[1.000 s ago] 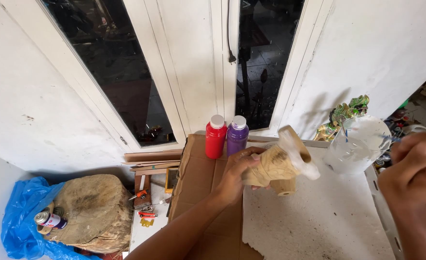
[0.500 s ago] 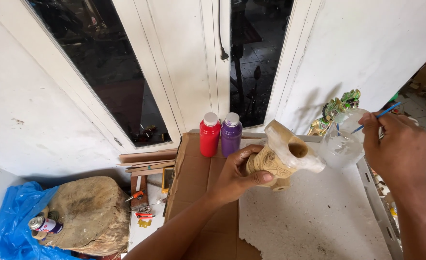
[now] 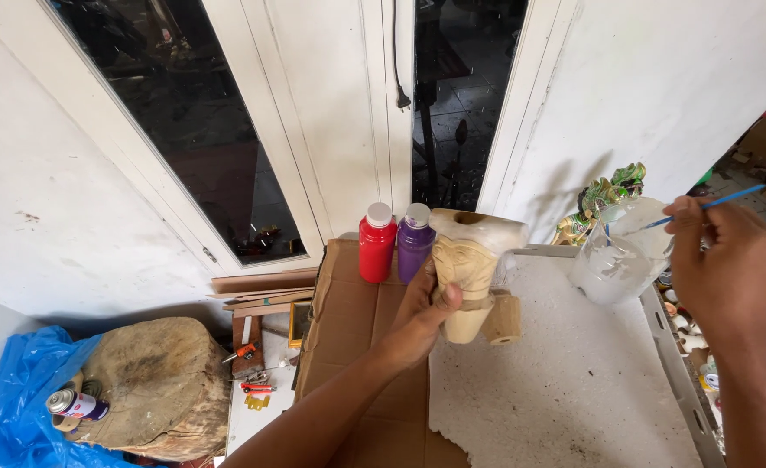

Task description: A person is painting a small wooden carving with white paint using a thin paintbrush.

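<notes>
Left hand (image 3: 425, 314): closed around the lower body of a wooden carving (image 3: 474, 269), held upright above the white board (image 3: 574, 381). Carving pale, unpainted, a hole in its wide top, stubby peg at its base. Judged stiff and fairly light; thin top edges could chip, so the thick middle is the safest hold. Right hand (image 3: 730, 269): pinching a thin blue brush (image 3: 712, 203), tip in a clear plastic jar (image 3: 619, 251). Red bottle (image 3: 377, 243) and purple bottle (image 3: 415, 242) just behind the carving
</notes>
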